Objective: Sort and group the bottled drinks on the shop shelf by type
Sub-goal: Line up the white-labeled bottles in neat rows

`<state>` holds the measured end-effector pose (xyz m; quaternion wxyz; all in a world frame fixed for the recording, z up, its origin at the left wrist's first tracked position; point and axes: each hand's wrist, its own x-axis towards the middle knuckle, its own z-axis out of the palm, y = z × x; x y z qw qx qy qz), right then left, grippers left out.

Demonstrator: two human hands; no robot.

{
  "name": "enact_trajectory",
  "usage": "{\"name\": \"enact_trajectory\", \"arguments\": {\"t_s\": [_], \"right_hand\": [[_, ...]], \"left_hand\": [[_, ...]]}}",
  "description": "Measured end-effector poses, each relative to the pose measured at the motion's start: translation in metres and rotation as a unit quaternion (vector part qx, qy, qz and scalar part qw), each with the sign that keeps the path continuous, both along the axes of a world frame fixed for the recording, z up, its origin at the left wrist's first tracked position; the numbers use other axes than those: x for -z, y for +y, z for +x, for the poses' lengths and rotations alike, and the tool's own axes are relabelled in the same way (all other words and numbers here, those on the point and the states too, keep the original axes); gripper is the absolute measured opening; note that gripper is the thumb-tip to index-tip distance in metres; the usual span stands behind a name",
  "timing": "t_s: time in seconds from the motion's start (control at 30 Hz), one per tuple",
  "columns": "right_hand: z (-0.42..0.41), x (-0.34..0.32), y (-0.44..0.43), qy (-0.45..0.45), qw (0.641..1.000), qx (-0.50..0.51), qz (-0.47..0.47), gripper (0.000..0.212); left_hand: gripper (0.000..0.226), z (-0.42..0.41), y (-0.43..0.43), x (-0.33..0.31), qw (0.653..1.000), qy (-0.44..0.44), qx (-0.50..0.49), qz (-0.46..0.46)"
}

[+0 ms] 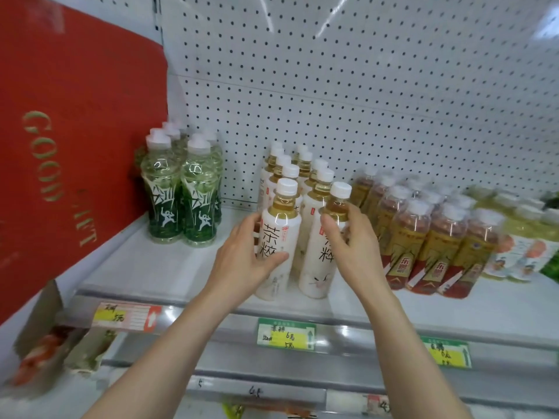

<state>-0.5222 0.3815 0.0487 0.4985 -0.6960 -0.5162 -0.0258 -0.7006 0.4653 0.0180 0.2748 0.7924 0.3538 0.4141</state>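
Note:
On the white shelf (169,267) two rows of white-labelled tea bottles (305,167) run back to the pegboard. My left hand (245,261) is wrapped around the front left tea bottle (279,225), which stands on the shelf. My right hand (352,252) grips the front right tea bottle (320,261) around its shoulder. To the left stand green-labelled bottles (181,192) with white caps. On the right stands a block of red-and-gold labelled bottles (429,237), and beyond them pale bottles with light labels (520,246).
A big red board with gold letters (60,146) leans at the shelf's left end. White pegboard (363,86) forms the back wall. Price tags (286,334) line the shelf's front rail. A lower shelf holds packets (51,355) at the bottom left.

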Motion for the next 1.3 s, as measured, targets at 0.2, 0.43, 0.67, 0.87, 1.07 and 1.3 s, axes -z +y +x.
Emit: {"name": "enact_trajectory", "arguments": {"t_s": [0.2,0.43,0.67,0.87,1.07,1.3], "right_hand": [[0.010,0.001,0.004,0.097,0.992,-0.073,-0.022,0.041],[0.010,0.008,0.012,0.198,0.972,-0.130,-0.003,0.051],[0.008,0.006,0.015,0.200,0.968,-0.145,-0.037,0.054],[0.053,-0.007,0.052,0.380,0.906,-0.178,-0.058,0.101],[0.054,-0.001,0.073,0.410,0.866,-0.258,-0.121,0.081],[0.015,0.004,0.041,0.341,0.930,-0.081,0.109,0.058]], "left_hand": [[0.077,0.030,-0.007,0.003,0.998,-0.006,-0.063,0.008],[0.090,0.031,-0.003,0.009,1.000,-0.003,0.010,-0.003],[0.083,0.023,0.001,0.006,1.000,-0.008,0.026,-0.005],[0.106,0.022,0.006,0.003,0.999,0.001,0.027,-0.022],[0.111,0.021,0.014,-0.001,0.998,-0.004,0.056,-0.020],[0.097,0.013,0.015,-0.001,0.997,-0.015,0.071,-0.016]]}}
